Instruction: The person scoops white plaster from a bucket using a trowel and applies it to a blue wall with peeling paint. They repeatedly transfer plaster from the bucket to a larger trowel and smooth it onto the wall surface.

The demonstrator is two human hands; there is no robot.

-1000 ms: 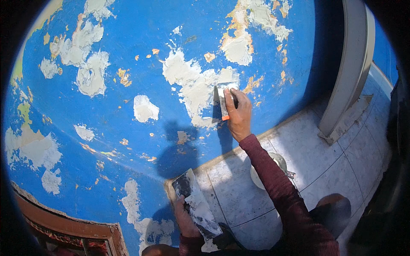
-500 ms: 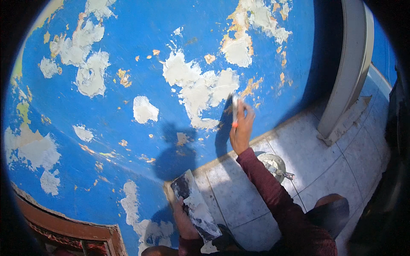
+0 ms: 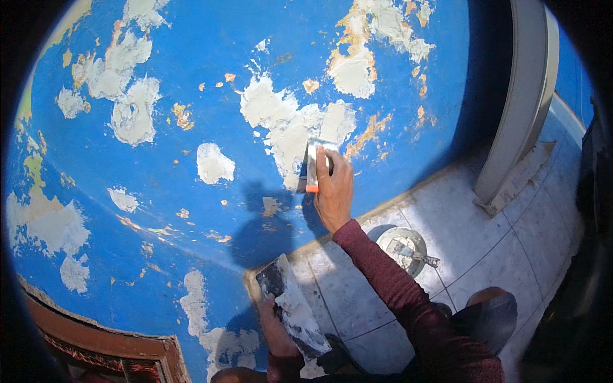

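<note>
A putty knife [image 3: 312, 169] with an orange end is gripped in my right hand [image 3: 336, 195], its blade at the lower part of a big white filler patch [image 3: 287, 124] on the blue wall [image 3: 204, 70]. Whether the whole blade edge touches the wall I cannot make out. Low at the wall's foot, my left hand [image 3: 278, 335] holds a wide, dark flat plate [image 3: 271, 281] by its side. White filler [image 3: 297, 309] is smeared thickly over that plate.
On the tiled floor [image 3: 370, 300] right of my forearm stands a round bucket [image 3: 418, 239] of filler with a tool [image 3: 426, 258] across it. A pale upright post [image 3: 520, 96] rises at the right. A brown wooden frame [image 3: 102, 335] is at lower left.
My right hand has moved left along the wall with the putty knife, whose flat side now shows more. More of the bucket has come into sight. My left hand stays put.
</note>
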